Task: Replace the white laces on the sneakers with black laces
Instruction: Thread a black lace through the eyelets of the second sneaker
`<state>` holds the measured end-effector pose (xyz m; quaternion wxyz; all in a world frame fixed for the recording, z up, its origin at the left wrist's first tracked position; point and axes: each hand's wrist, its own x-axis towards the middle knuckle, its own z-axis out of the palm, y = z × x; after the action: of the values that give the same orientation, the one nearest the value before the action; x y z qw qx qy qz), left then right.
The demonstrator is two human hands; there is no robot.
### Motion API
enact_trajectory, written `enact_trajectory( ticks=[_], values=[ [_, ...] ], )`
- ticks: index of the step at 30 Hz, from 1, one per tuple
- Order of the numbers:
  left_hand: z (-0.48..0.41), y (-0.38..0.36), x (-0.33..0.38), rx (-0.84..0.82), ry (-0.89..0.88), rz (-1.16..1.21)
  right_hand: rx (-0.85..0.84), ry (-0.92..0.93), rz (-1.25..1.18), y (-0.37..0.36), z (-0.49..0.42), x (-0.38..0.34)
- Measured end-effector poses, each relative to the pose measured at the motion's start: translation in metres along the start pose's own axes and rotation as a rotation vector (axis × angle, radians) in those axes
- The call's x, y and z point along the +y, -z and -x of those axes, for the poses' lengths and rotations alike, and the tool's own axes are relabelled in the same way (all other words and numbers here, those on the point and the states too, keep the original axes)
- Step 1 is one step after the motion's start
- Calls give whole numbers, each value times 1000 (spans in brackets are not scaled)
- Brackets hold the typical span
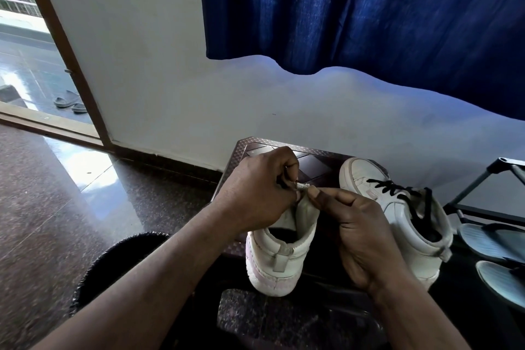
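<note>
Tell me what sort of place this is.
Likely a home's entryway: an open wooden-framed doorway with grey slippers outside, a black metal shoe rack with grey-blue sandals, and a polished speckled stone floor.

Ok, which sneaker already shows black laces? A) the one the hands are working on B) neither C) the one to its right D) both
C: black laces cross the front of the right sneaker, while the left hand and right hand pinch the top of the tongue of the near sneaker, where no black lace shows.
</note>
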<state>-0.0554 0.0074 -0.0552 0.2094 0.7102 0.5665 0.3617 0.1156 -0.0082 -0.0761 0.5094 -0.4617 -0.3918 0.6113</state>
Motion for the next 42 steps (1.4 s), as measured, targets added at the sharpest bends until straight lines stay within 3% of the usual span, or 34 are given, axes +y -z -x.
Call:
enact_trajectory(
  ticks=[7,22,26,30,34,37,42],
  values=[
    [-2,-3,-3,70,50,56,-5,44,43,-2,-1,2],
    [-1,-2,0,45,8,14,-16,136,118,-2,-1,4],
    [1,-1,0,48,27,-6,-38,19,-34,2,-4,9],
    [1,-1,-3,45,56,18,-41,-13,-34,-2,-10,17],
    [2,-2,-7,36,69,56,-30,68,140,-4,-16,22],
    [1,-2,-9,34,77,86,24,176,273,-5,-21,25],
    [1,-3,-9,21,108,132,308,231,-139,5,-29,5]
  ],
)
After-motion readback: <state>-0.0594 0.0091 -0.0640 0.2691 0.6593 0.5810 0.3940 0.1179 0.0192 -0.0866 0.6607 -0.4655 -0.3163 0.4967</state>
